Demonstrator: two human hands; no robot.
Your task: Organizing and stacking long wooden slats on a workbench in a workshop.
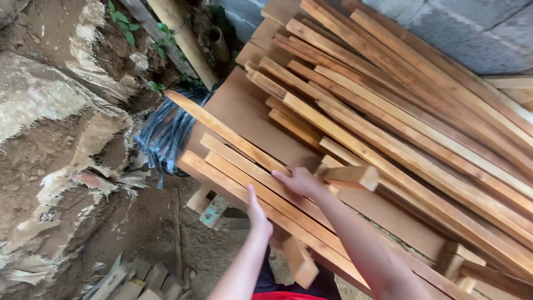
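right hand (300,180) flat (open) on slats (261,178)

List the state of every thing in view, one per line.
Left hand: flat against the edge of the nearest slat.
Right hand: fingers spread, resting on the front slats.
Wood strip pile: stacked slanting along the block wall.
Short block: lying loose on top.

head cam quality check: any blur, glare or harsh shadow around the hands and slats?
Head view: soft, even daylight, no glare; right hand and left hand slightly soft, likely motion; wooden slats sharp; deep shadow only under the board edge; mild wide-angle stretch at corners.
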